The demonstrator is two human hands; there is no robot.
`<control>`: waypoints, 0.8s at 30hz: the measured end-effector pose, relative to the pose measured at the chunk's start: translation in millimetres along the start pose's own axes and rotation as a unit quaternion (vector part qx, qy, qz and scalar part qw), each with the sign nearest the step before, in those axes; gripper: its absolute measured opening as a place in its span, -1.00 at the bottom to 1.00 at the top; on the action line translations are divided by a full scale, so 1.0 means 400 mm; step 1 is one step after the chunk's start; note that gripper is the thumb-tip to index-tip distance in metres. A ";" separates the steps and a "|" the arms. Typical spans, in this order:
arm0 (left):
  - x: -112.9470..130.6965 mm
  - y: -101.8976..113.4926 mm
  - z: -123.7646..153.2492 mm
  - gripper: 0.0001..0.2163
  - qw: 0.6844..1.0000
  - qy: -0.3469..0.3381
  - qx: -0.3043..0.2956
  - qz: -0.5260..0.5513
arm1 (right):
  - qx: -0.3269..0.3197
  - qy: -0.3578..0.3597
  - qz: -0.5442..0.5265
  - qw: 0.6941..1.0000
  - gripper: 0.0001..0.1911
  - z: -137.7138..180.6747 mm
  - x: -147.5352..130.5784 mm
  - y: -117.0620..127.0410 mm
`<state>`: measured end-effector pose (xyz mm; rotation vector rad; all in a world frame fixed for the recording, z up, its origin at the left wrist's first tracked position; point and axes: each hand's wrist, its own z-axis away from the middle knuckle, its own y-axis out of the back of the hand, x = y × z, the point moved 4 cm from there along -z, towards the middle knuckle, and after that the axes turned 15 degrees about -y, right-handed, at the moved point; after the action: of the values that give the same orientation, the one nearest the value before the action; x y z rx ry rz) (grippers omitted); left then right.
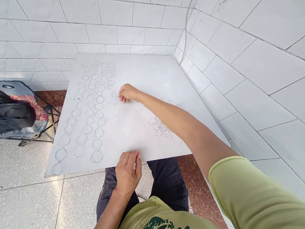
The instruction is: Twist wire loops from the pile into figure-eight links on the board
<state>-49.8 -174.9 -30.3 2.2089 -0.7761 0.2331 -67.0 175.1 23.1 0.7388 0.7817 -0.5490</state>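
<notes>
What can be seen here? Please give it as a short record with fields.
Surface: white board, beside a tiled wall
Right hand: stretched out, fingers curled at a wire loop on the board
Left hand: at the board's near edge
Laid out: rows of figure-eight loops on the board's left part
Loose pile of wire: on the board, beside the right forearm
Off to the left: folding chair with dark cloth on it
</notes>
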 end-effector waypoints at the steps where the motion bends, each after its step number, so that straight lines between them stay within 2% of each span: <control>1: 0.000 -0.002 0.002 -0.81 1.000 0.000 -0.003 -0.001 | 0.005 -0.007 0.011 1.000 -0.71 -0.017 -0.009 -0.004; 10: 0.007 -0.007 0.003 -0.75 1.000 -0.005 -0.020 -0.012 | 0.036 -0.025 0.118 0.992 -0.86 -0.092 -0.062 -0.009; 15: 0.007 -0.011 0.004 -0.76 1.000 -0.002 -0.022 -0.014 | 0.057 -0.022 0.148 0.987 -0.83 -0.096 -0.071 -0.017; 18: 0.004 -0.011 0.005 -0.77 1.000 -0.004 -0.025 -0.018 | 0.053 -0.016 0.129 0.990 -0.93 -0.066 -0.061 -0.017; 20: 0.001 -0.009 0.005 -0.78 0.999 -0.009 -0.029 -0.020 | 0.046 -0.002 0.107 0.993 -0.92 -0.027 -0.044 -0.005; 24: -0.009 -0.005 0.007 -0.81 0.999 -0.005 -0.032 -0.015 | 0.054 0.046 0.094 0.993 -0.79 0.079 0.013 0.078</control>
<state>-51.7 -174.0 -34.9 2.1606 -0.7442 0.1797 -29.5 169.7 46.3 0.9337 0.7628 -0.3914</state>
